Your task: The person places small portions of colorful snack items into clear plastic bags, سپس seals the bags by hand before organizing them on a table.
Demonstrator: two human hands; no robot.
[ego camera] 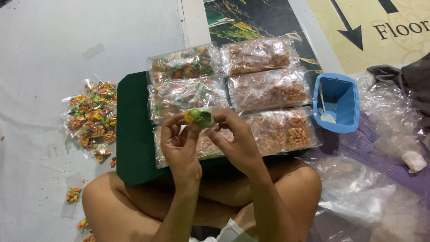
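1. Head view, centre of frame: my left hand (179,141) and right hand (237,139) meet over my crossed legs. Both pinch one small clear packet (199,117) of green and yellow snack pieces between thumbs and fingertips, held up off the board, probably so its top edge sits where I can see it.
2. Grip: fingers pressed together on the packet from both sides, left at its left end, right at its right end. Not spread.
3. Just beyond my hands: a dark green board (132,134) carries six filled clear bags in two columns, laid flat and edge to edge. Coloured mix bags (186,78) in the left column, brown snack bags (268,89) in the right; the lower left bag is partly hidden by my hands.
4. Left of frame: loose small packets of the coloured mix (92,118) heaped on the white floor sheet (45,54), crumbs around them.
5. Right of frame: blue square tub (354,101) with a white spoon (325,112) inside, near my right hand's side. Further right, empty crumpled plastic bags (394,116).
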